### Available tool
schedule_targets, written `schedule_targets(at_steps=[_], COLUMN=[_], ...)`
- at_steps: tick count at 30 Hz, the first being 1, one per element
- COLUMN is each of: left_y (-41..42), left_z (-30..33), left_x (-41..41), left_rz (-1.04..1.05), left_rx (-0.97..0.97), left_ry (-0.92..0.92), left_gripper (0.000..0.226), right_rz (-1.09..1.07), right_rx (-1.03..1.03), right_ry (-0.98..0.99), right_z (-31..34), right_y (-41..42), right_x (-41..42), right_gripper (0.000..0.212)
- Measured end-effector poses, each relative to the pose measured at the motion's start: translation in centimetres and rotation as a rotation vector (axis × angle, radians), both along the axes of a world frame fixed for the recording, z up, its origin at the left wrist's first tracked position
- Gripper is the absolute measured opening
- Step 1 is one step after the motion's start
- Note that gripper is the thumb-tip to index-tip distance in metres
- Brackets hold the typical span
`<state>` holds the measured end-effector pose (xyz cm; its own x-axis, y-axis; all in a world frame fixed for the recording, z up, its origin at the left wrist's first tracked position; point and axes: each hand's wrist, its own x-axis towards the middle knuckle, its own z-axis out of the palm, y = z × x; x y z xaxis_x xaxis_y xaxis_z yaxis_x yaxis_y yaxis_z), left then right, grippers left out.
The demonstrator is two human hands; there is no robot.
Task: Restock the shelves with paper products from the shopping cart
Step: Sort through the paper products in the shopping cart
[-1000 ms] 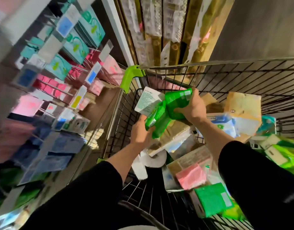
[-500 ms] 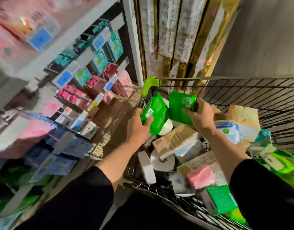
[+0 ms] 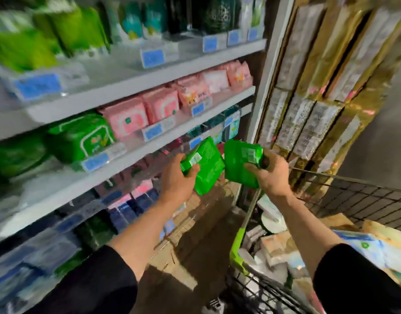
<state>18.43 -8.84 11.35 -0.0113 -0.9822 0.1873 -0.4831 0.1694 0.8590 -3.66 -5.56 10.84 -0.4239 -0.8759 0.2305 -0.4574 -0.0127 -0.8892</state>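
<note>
Motion blur smears the left part of the shelves [image 3: 127, 78], so the labels there cannot be read, and the shopping cart [image 3: 353, 193] is cut off at the right and bottom edges. Two green packs are held up between shelves and cart. The left hand [image 3: 176, 175] grips the left green pack [image 3: 205, 164]; the right hand [image 3: 268, 172] grips the right green pack [image 3: 240, 163]. The two packs sit just beside each other. Three shelf boards show clearly; the packs on them are too blurred to count.
</note>
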Motion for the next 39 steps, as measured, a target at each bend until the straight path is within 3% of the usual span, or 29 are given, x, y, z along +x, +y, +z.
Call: schedule_targets(at_steps=[6, 10, 16, 23, 26, 29, 34, 39], left_y=[1.4, 2.4, 5.0, 8.1, 9.6, 10.7, 11.9, 12.6], left_z=[4.5, 5.0, 4.8, 4.1, 4.0, 4.0, 4.1, 3.0], left_x=[7.3, 12.0, 18.8, 24.5, 25.1, 25.7, 26.3, 26.2], left_rz=[0.113, 0.234, 0.464, 0.741, 0.787, 0.863, 0.848, 0.837], left_rx=[-0.103, -0.141, -0.168, -0.145, -0.214, -0.25, -0.273, -0.26], left_ry=[0.122, 0.212, 0.33, 0.38, 0.39, 0.454, 0.608, 0.616], left_gripper=[0.038, 0.046, 0.025, 0.02, 0.01, 0.013, 0.014, 0.005], right_rz=[0.2, 0.39, 0.664, 0.935, 0.994, 1.081, 1.16, 1.205], right_rx=[-0.07, -0.115, -0.129, -0.122, -0.102, -0.119, -0.342, -0.177], right_ry=[-0.087, -0.129, -0.163, -0.209, -0.224, -0.168, 0.047, -0.055], right_z=[4.9, 7.0, 8.6, 8.3, 7.8, 7.4, 7.2, 6.8], right_y=[-2.1, -3.5, -5.7, -6.9, -6.5, -5.6, -4.4, -3.3], right_x=[7.3, 11.7, 18.6, 25.9, 28.6, 30.7, 32.6, 32.6], right_gripper=[0.024, 0.028, 0.032, 0.033, 0.041, 0.046, 0.046, 0.05])
